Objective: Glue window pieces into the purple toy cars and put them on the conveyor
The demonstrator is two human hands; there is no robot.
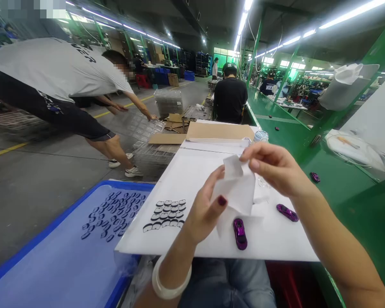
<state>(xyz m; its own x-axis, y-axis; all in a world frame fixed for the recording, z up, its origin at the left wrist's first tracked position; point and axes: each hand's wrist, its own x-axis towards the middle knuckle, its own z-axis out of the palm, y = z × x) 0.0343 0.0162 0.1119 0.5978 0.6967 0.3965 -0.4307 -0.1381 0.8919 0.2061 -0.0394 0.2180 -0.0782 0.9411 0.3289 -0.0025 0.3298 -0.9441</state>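
Note:
A thin white sheet (235, 192), folded and creased like paper or a wipe, is held up over the white tabletop (199, 171). My right hand (272, 167) pinches its upper right corner between thumb and fingers. My left hand (203, 211), with a white band on the wrist, grips the left side, fingers partly behind the sheet. Just below lies a purple toy car (240, 234). Another purple toy car (287, 212) rests near my right forearm. Rows of small black-edged parts (167, 214) lie left of my left hand.
At lower left, a blue-rimmed tray (45, 256) bears many small dark parts. A green conveyor belt (295, 154) with spaced toy cars runs along the right. A bent-over person (67, 72) handles clear plastic trays at left; another person (231, 98) sits ahead.

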